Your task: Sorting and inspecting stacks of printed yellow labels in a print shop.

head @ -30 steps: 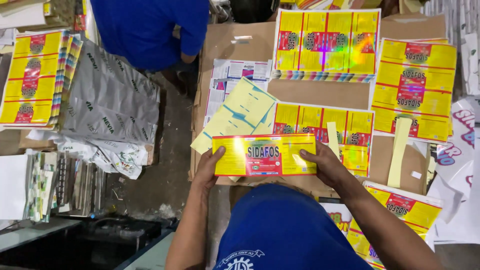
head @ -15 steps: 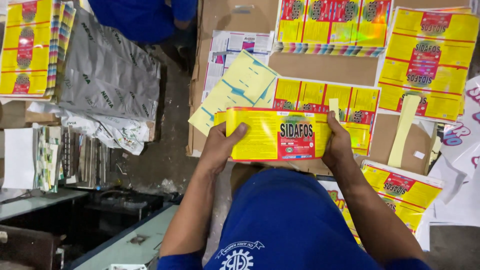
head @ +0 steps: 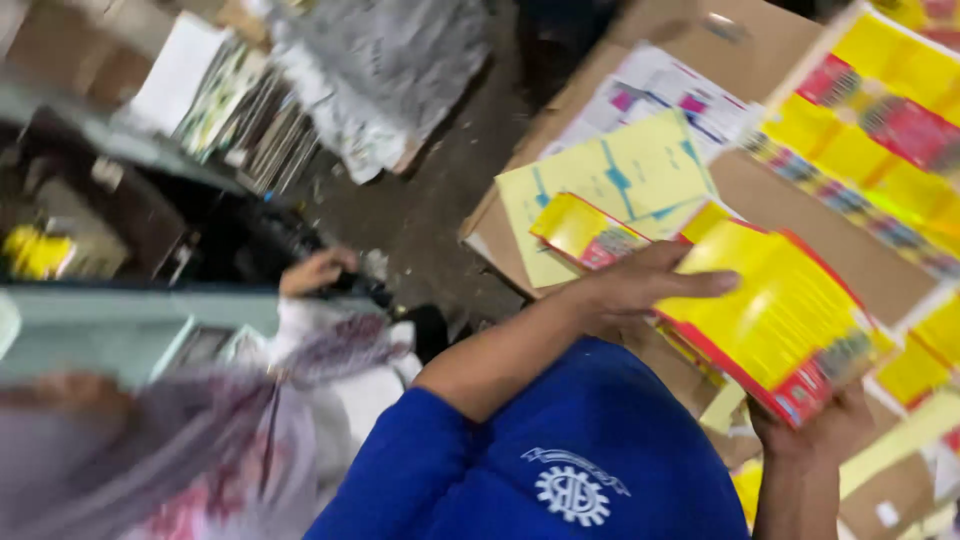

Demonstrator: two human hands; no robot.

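hands: left hand (head: 640, 290) and right hand (head: 815, 430) gripping label stack (head: 770, 315) | yellow, red-edged, tilted

Cardboard sheet (head: 690, 45) bears blurred, seemingly printed sheets (head: 615, 185).
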